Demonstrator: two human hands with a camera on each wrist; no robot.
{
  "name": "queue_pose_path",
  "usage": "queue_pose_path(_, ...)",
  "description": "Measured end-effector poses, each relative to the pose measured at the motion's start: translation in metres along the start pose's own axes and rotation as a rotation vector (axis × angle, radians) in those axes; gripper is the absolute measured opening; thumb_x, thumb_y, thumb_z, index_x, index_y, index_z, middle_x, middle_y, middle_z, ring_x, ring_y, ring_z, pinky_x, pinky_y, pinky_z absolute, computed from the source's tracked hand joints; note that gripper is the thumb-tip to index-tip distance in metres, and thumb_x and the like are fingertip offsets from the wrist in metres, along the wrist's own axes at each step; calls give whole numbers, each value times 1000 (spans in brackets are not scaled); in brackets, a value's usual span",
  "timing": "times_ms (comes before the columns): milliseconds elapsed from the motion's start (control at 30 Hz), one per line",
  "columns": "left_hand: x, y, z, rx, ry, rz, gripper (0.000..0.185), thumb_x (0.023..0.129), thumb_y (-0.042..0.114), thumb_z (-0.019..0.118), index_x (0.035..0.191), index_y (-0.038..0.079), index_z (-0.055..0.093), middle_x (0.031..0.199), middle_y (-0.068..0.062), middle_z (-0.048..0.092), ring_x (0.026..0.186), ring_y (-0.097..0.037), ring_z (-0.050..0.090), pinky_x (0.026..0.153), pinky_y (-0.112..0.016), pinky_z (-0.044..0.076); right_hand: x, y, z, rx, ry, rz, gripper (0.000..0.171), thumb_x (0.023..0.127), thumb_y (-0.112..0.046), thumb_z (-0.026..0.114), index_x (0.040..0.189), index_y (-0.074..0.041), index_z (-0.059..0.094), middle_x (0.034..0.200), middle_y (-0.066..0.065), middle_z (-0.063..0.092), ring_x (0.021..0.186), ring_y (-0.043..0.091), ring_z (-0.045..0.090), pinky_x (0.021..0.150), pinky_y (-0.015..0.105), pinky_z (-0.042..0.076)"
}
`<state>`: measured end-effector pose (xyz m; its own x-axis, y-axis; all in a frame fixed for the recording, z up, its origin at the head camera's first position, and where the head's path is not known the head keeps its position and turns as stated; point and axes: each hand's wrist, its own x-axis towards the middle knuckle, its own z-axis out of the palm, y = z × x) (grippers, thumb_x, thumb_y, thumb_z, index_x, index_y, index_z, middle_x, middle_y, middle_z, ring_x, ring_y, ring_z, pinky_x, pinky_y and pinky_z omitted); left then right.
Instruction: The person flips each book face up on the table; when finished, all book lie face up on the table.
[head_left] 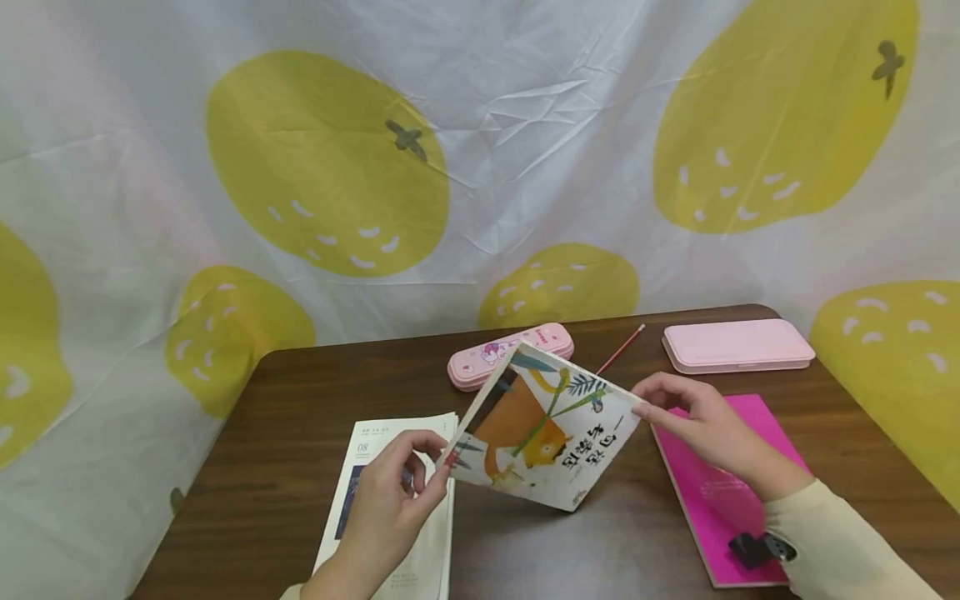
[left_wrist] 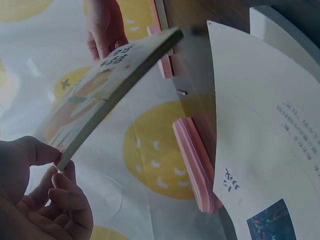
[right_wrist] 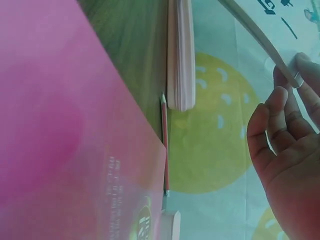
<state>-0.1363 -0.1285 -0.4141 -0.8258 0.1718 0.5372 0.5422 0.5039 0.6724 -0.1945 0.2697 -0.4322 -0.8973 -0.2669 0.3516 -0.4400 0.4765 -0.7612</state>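
A thin white picture book with an orange animal and dark lettering on its cover is held up at a tilt between both hands. My left hand pinches its left corner between thumb and fingers. At the opposite corner, my right hand grips the edge the same way, seen close up in the right wrist view. Below the left hand lies a cream book with a dark blue picture. A bright pink book lies under the right hand and forearm.
At the back of the brown table sits a pink decorated pencil case, partly covered by the held book. A red pencil lies beside it. A plain pink case rests at the back right. A fruit-patterned curtain hangs behind.
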Motion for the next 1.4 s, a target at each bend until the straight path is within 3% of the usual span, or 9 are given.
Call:
queue_pose_path(233,-2,-3,1,154,-44,75,28,86,10,81,104,26,68,82,19,62,60,2,46,52,-14,35,-1,3,3,-7,6,1,16,96,-8,72,110,-14,66,86,0,66,76,12,62,68,24,50)
queue_pose_path(433,-6,-5,7,191,-137,21,31,85,10,82,107,27,68,81,19,62,61,5,46,52,-15,36,-5,7,4,-31,18,10,17,94,-9,75,105,-18,65,83,-2,64,73,12,61,64,24,49)
queue_pose_path(600,-9,-10,14,167,-264,-36,19,89,11,79,101,23,70,80,17,62,59,5,45,53,-16,39,-6,8,3,-54,-51,64,20,92,-16,78,106,-19,65,82,-2,62,73,12,58,63,25,48)
queue_pose_path(733,-11,-13,18,109,-392,-102,11,92,10,75,100,14,71,76,13,64,58,6,44,54,-17,42,-7,10,1,-88,-152,95,34,83,-23,87,108,-21,65,82,0,61,73,14,56,62,24,47)
queue_pose_path(867,-14,-16,22,89,-492,-128,14,91,10,74,104,9,70,74,10,63,59,6,44,56,-18,42,-10,11,3,-139,-267,98,39,80,-26,89,111,-21,66,92,-1,64,76,18,56,66,24,47)
queue_pose_path(1067,-18,-18,27,62,-599,-172,22,88,12,78,108,8,69,73,11,62,60,6,45,58,-18,42,-9,13,8,-225,-356,130,39,80,-25,89,115,-23,70,84,-1,60,70,10,49,62,24,42)
queue_pose_path(1200,-21,-20,31,34,-665,-214,24,89,15,78,110,8,68,73,13,59,60,5,46,57,-18,42,-4,13,11,-279,-377,101,38,79,-20,89,113,-22,73,85,-3,59,70,8,47,64,24,42)
queue_pose_path(1400,-24,-20,33,26,-685,-233,24,89,16,77,109,8,67,71,14,57,58,4,45,56,-18,41,5,15,15,-363,-409,50,37,77,-18,91,110,-23,74,99,-7,64,85,12,52,75,28,47)
